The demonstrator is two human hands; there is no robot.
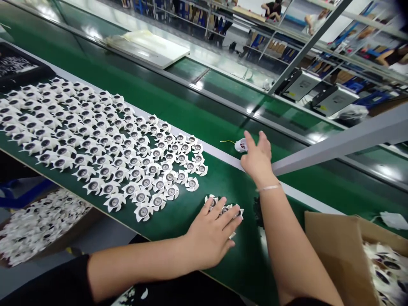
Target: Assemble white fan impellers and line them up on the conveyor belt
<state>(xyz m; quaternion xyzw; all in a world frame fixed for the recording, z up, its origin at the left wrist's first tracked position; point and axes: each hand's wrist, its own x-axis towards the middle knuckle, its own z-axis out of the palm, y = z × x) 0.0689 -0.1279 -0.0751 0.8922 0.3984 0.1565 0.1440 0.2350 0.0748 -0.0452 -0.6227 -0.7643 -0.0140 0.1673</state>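
My left hand (212,233) lies flat with its fingers spread over a few small white fan wheels (225,210), partly covering them on the green work surface. Farther out, over the green belt, my right hand (259,158) has its fingers apart. Close by its fingertips sits a small white round housing (240,145) with a thin yellow wire; whether they touch I cannot tell. To the left, many white fan wheels (140,197) with dark round hubs stand in rough rows.
A cardboard box (333,238) of white parts stands at the right, below a slanting white post (344,138). Another box of fan wheels (41,221) is below the table edge at left. A white panel (149,49) lies across the line. People work in the background.
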